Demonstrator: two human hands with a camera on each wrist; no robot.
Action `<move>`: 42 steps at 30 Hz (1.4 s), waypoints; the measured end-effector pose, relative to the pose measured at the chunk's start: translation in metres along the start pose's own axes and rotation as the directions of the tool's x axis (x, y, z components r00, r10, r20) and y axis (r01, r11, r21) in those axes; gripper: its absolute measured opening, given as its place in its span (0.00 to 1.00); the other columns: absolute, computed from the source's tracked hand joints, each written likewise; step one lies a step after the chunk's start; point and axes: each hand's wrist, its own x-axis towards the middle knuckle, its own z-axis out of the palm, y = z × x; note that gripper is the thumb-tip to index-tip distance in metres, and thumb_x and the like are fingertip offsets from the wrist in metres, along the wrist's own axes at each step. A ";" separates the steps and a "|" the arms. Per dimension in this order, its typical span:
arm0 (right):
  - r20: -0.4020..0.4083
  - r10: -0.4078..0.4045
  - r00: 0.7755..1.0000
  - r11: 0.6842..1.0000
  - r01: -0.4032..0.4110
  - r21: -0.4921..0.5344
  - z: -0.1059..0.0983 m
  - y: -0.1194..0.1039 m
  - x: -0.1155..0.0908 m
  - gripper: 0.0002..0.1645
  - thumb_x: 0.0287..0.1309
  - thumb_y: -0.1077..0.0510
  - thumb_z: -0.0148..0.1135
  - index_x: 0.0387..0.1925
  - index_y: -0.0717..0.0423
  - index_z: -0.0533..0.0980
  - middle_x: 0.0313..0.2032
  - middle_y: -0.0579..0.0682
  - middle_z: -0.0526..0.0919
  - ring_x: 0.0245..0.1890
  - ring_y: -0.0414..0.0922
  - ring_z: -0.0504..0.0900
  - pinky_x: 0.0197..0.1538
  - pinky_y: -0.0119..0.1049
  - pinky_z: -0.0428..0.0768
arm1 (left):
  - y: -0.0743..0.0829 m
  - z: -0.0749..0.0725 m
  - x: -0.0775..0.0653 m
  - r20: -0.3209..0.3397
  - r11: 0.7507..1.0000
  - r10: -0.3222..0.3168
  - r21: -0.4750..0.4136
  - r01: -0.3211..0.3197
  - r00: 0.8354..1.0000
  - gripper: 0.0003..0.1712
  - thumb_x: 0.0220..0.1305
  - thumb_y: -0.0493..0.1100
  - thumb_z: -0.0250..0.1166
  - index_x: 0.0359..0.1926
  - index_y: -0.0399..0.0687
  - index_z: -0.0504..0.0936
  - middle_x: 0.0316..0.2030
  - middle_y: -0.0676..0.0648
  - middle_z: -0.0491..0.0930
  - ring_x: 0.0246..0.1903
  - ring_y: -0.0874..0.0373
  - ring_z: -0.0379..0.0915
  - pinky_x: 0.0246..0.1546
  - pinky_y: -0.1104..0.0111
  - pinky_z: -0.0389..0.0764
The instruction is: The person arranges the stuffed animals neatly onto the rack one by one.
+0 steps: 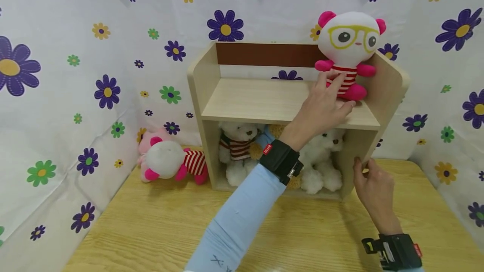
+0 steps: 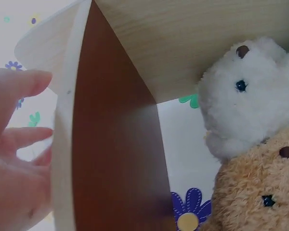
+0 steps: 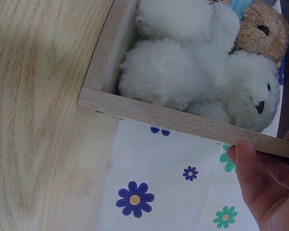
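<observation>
A white-and-pink panda plush (image 1: 349, 41) with yellow glasses sits upright at the right end of the wooden shelf's (image 1: 264, 100) top board. My left hand (image 1: 332, 91), in a blue sleeve, reaches over the board's front edge. Its straight, spread fingers (image 2: 14, 144) touch the plush's striped body and leg. Lower down, my right hand (image 1: 366, 171) pinches the front edge of the shelf's right side panel (image 3: 173, 118), thumb (image 3: 245, 159) on the edge. Inside the lower compartment sit a white bear in a striped shirt (image 1: 238, 150), another white bear (image 1: 321, 158) and a brown bear (image 2: 255, 192).
A second panda plush (image 1: 170, 163) lies on its side on the wooden table (image 1: 151, 230), left of the shelf and against the flowered backdrop (image 1: 75, 74). The backdrop closes in the table on the left, back and right.
</observation>
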 end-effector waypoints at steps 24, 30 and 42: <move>-0.002 -0.003 1.000 1.000 0.003 0.008 0.001 0.000 -0.002 0.10 0.64 0.66 0.62 0.34 0.74 0.79 0.21 0.68 0.84 0.15 0.59 0.84 0.16 0.21 0.65 | -0.011 -0.005 -0.015 -0.042 0.992 -0.096 -0.085 0.092 0.994 0.26 0.73 0.46 0.58 0.68 0.46 0.77 0.60 0.42 0.74 0.59 0.55 0.72 0.52 0.70 0.80; -0.002 -0.014 1.000 1.000 0.014 -0.002 0.001 0.000 -0.002 0.10 0.63 0.66 0.63 0.33 0.74 0.79 0.21 0.68 0.84 0.15 0.59 0.84 0.17 0.21 0.65 | -0.010 -0.004 -0.013 -0.025 0.997 -0.073 -0.026 0.072 0.997 0.26 0.72 0.47 0.59 0.68 0.46 0.75 0.65 0.42 0.75 0.63 0.53 0.74 0.56 0.65 0.81; -0.005 -0.033 0.999 0.999 0.033 -0.005 0.002 0.002 -0.002 0.10 0.64 0.66 0.62 0.32 0.73 0.78 0.20 0.67 0.83 0.15 0.59 0.83 0.17 0.22 0.66 | -0.008 0.000 -0.009 0.090 0.991 -0.120 0.070 0.114 0.989 0.31 0.77 0.54 0.53 0.75 0.49 0.68 0.76 0.45 0.65 0.72 0.54 0.69 0.64 0.63 0.77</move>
